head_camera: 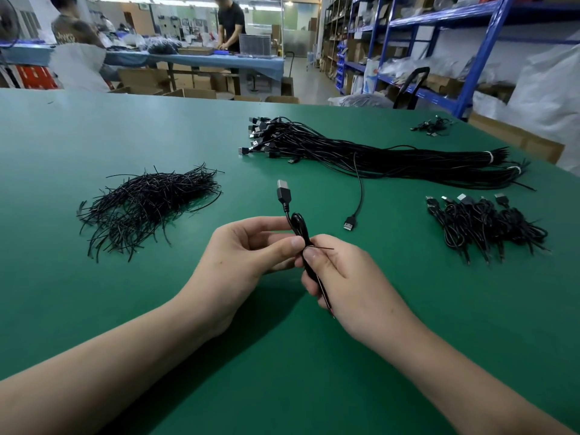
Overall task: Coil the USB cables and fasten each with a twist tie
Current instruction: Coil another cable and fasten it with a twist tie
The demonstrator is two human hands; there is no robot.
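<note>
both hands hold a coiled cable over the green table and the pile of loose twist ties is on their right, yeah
No. In the head view the left hand and right hand do hold the coiled cable over the green table, but the pile of loose twist ties lies to their left.

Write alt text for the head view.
The left hand and right hand pinch a coiled cable over a green table, with a twist tie poking out at its middle. A heap of ties lies at left, a bundle of straight cables behind, and a pile of coils at right.
</note>
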